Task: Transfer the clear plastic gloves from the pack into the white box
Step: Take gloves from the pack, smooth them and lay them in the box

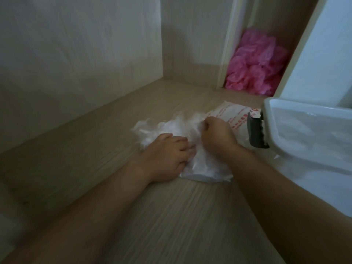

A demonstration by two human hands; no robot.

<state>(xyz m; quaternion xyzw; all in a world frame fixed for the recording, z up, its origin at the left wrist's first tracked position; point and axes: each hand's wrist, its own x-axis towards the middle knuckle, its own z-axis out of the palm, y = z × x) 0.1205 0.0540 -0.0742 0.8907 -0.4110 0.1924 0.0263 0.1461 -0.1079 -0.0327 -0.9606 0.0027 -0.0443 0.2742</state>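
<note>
Gathering midway, I judged: right hand [216, 135] clenched a wad of clear gloves [167, 127] heaped beside the pack [230, 113], left hand [167, 152] pressed flat on them; white box [297, 108] seemingly held some.

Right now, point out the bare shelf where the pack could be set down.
Bare shelf runs from the clear gloves left to the side wall, and behind them to the back wall. Crowded on the right: pack, white box, pink bags.
</note>
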